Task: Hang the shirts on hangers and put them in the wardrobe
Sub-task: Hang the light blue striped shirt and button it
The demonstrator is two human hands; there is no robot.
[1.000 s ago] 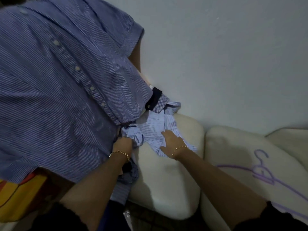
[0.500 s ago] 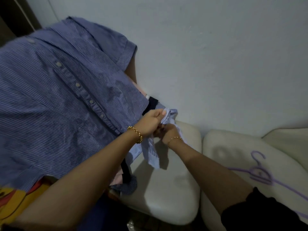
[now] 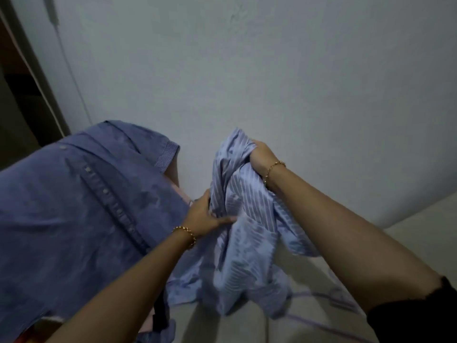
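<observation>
One striped shirt (image 3: 247, 243) gripped by left hand (image 3: 206, 215), right hand (image 3: 259, 158), hanger (image 3: 342, 300) half-hidden

It is dim here, a cool bluish cast over the plain pale wall (image 3: 272, 82). Light falls soft and flat. The crumpled light-blue striped shirt (image 3: 247, 231) in my grip is smeared with blur, and the wide lens bends the dark door frame (image 3: 45, 91) at the left edge.
</observation>
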